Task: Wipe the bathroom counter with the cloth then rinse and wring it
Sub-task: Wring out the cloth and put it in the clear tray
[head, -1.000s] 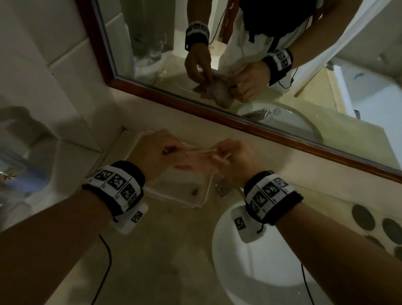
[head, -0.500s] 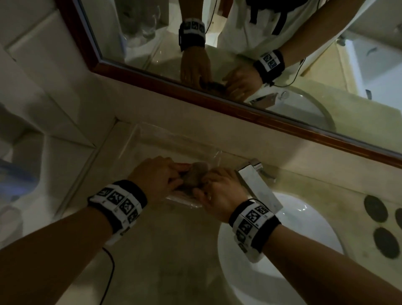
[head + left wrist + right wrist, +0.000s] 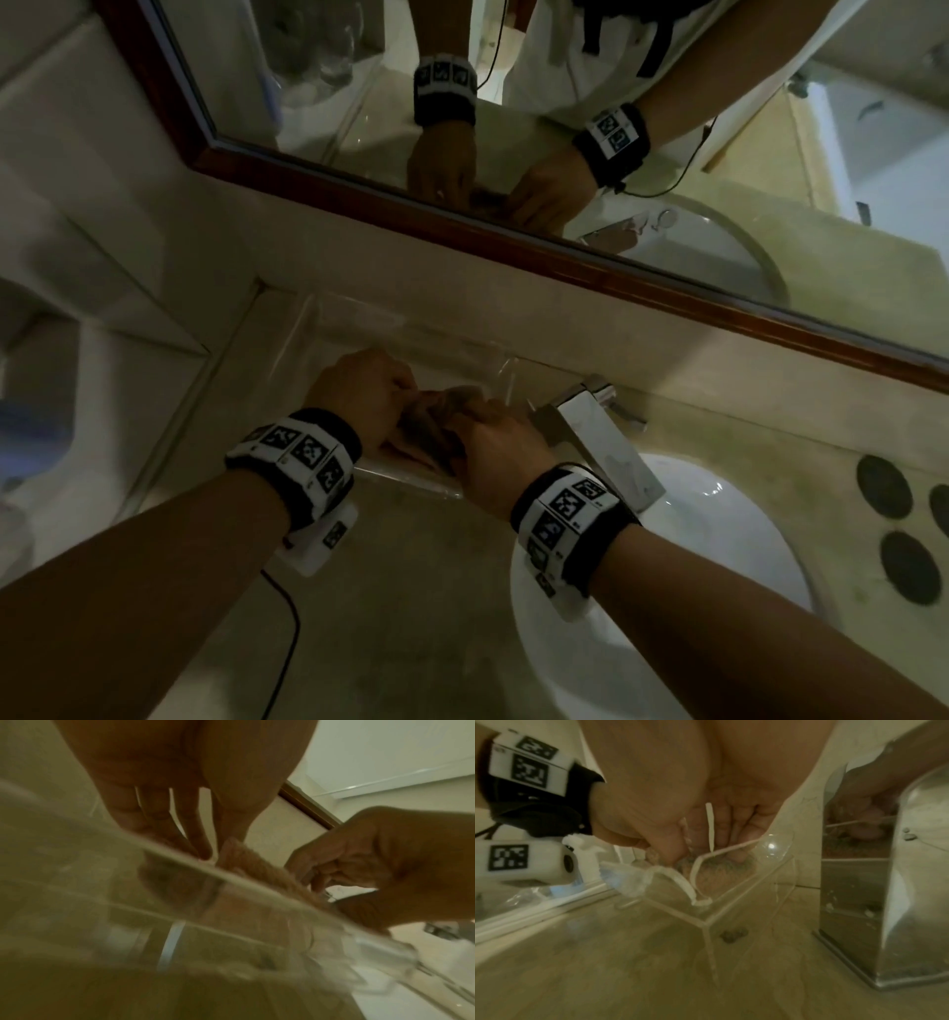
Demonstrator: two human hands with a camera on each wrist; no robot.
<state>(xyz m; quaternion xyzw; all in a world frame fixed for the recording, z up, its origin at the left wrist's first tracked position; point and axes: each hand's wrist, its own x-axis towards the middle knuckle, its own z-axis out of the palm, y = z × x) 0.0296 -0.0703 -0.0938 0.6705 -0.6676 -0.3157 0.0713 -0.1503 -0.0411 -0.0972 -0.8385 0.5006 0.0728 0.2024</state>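
Observation:
A small pinkish-brown cloth (image 3: 436, 411) is bunched up inside a clear plastic tray (image 3: 405, 475) on the beige counter (image 3: 411, 591), just left of the faucet. My left hand (image 3: 369, 395) pinches its left end between thumb and fingers. My right hand (image 3: 488, 442) curls over its right end and holds it down in the tray. In the left wrist view the cloth (image 3: 246, 866) shows above the tray rim (image 3: 180, 858), between the left hand (image 3: 218, 839) and the right hand (image 3: 334, 862). Through the tray wall the right wrist view shows the cloth (image 3: 716, 874) under my right hand (image 3: 706, 833).
A square chrome faucet (image 3: 601, 442) stands right beside the tray, over a white basin (image 3: 693, 539). Three dark round things (image 3: 883, 485) lie on the counter at far right. A framed mirror (image 3: 513, 128) runs along the back wall. A black cable (image 3: 287, 642) hangs under my left forearm.
A second ago both hands held the cloth stretched out in the air above the tray. They have come down and bunched it into the tray, settling further in the last half second.

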